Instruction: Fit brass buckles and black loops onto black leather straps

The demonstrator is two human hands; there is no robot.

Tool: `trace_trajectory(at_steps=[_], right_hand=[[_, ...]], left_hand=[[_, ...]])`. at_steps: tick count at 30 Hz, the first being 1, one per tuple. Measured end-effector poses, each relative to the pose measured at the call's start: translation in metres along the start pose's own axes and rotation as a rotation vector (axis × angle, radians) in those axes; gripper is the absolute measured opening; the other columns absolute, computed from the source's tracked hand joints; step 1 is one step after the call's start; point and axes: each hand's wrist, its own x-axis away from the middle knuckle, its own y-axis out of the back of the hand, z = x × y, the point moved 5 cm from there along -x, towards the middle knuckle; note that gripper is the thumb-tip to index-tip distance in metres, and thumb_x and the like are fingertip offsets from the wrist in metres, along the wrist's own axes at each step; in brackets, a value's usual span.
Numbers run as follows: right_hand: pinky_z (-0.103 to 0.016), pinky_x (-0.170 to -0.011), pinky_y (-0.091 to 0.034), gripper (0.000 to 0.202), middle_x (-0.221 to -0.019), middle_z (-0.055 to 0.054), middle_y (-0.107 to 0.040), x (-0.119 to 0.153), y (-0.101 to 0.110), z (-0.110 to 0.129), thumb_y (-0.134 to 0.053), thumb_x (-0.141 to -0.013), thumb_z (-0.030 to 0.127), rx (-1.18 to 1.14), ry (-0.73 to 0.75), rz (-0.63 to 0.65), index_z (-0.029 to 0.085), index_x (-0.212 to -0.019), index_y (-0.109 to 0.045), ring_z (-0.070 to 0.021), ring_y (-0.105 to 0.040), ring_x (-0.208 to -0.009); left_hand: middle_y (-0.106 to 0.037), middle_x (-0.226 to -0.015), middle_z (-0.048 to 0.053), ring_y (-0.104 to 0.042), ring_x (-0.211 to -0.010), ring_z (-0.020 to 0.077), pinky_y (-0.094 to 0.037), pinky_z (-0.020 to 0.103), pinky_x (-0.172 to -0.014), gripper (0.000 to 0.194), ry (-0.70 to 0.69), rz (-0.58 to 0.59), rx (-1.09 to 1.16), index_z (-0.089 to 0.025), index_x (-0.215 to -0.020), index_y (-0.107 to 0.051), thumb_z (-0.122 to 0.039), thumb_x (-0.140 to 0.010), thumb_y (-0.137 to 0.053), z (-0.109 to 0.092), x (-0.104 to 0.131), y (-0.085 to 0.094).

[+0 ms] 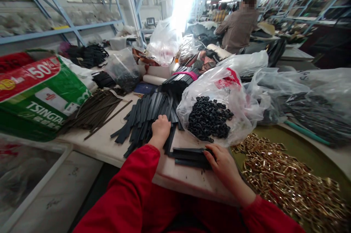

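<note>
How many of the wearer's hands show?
2: left hand at the black strip pile; right hand at the right end of the smaller black stack.

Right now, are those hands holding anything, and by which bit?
The right hand touches the right end of a small stack of black strips; the left hand curls over the bigger pile. Whether either grip holds anything can't be told.

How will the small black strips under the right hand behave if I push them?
The strips look fairly stiff, as they lie straight. They may slide apart, since their left ends are uneven and no band shows on the visible part. Lying flat, they seem unlikely to roll.
</note>
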Motion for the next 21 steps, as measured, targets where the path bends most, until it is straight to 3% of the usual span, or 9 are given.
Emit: trace_trajectory(at_steps=[6,9,11,13,15,17,18,20,21], right_hand=[[-0.041,-0.088,-0.039,0.028,-0.105,-0.011,-0.060,0.011,0.024,0.017,-0.045,-0.086,0.035,-0.051,0.024,-0.137,0.016,-0.102,-0.059,-0.0254,-0.053,-0.099],[-0.041,-0.085,-0.040,0.030,-0.099,-0.010,-0.060,0.015,0.035,0.024,-0.047,-0.084,0.037,-0.213,-0.033,-0.185,0.017,-0.103,-0.058,-0.0242,-0.053,-0.094],[-0.036,-0.070,-0.044,0.038,-0.082,-0.006,-0.059,0.016,0.037,0.024,-0.050,-0.081,0.044,-0.473,-0.158,-0.168,0.018,-0.109,-0.053,-0.0197,-0.054,-0.074],[-0.028,-0.051,-0.039,0.050,-0.063,0.002,-0.051,0.016,0.033,0.026,-0.050,-0.078,0.052,-0.844,-0.309,-0.097,0.018,-0.115,-0.046,-0.0136,-0.046,-0.052],[-0.022,-0.042,-0.030,0.049,-0.052,0.007,-0.042,0.018,0.029,0.032,-0.054,-0.076,0.054,-1.183,-0.433,-0.031,0.019,-0.109,-0.046,-0.0093,-0.036,-0.043],[-0.019,-0.041,-0.025,0.036,-0.048,0.010,-0.037,0.023,0.027,0.040,-0.062,-0.072,0.048,-1.393,-0.516,-0.012,0.020,-0.089,-0.049,-0.0065,-0.032,-0.041],[-0.018,-0.041,-0.024,0.032,-0.047,0.010,-0.035,0.028,0.026,0.045,-0.065,-0.070,0.045,-1.454,-0.545,-0.005,0.020,-0.079,-0.048,-0.0057,-0.031,-0.041],[-0.018,-0.042,-0.025,0.032,-0.047,0.009,-0.037,0.040,0.022,0.058,-0.066,-0.070,0.042,-1.487,-0.552,0.091,0.019,-0.067,-0.044,-0.0052,-0.032,-0.043],[-0.018,-0.044,-0.028,0.031,-0.049,0.008,-0.041,0.047,0.020,0.066,-0.065,-0.071,0.042,-1.448,-0.521,0.202,0.019,-0.065,-0.046,-0.0055,-0.035,-0.044]], left_hand=[[-0.060,-0.094,0.017,-0.061,-0.090,0.0273,-0.046,0.037,-0.075,0.020,0.025,-0.052,0.162,-0.009,-0.090,-0.057,-0.021,-0.082,-0.043,0.013,0.017,0.020],[-0.063,-0.090,0.010,-0.062,-0.084,0.0198,-0.046,0.030,-0.074,0.021,-0.008,-0.075,0.307,-0.013,-0.093,-0.054,-0.024,-0.085,-0.039,0.017,0.050,0.038],[-0.063,-0.084,0.004,-0.062,-0.072,0.0131,-0.047,0.023,-0.067,0.023,-0.058,-0.045,0.462,-0.015,-0.096,-0.052,-0.029,-0.087,-0.036,0.017,0.080,0.050],[-0.061,-0.071,-0.001,-0.058,-0.060,0.0111,-0.045,0.021,-0.058,0.022,-0.103,0.130,0.884,-0.016,-0.089,-0.054,-0.034,-0.082,-0.046,0.015,0.112,0.057],[-0.055,-0.058,-0.004,-0.052,-0.051,0.0091,-0.040,0.018,-0.050,0.018,-0.117,0.374,1.048,-0.015,-0.077,-0.056,-0.033,-0.074,-0.056,0.011,0.141,0.060],[-0.053,-0.052,-0.005,-0.048,-0.048,0.0071,-0.036,0.017,-0.047,0.016,-0.051,0.471,1.187,-0.015,-0.070,-0.056,-0.029,-0.069,-0.063,0.010,0.158,0.065],[-0.053,-0.051,-0.005,-0.047,-0.048,0.0064,-0.036,0.016,-0.047,0.017,0.018,0.452,1.291,-0.015,-0.069,-0.055,-0.029,-0.067,-0.064,0.011,0.160,0.067],[-0.057,-0.056,-0.005,-0.050,-0.050,0.0061,-0.039,0.016,-0.049,0.020,0.201,0.329,1.564,-0.016,-0.070,-0.053,-0.029,-0.065,-0.066,0.015,0.157,0.070],[-0.060,-0.060,-0.004,-0.053,-0.053,0.0066,-0.041,0.016,-0.052,0.022,0.293,0.255,1.697,-0.016,-0.072,-0.051,-0.030,-0.064,-0.066,0.016,0.153,0.069]])
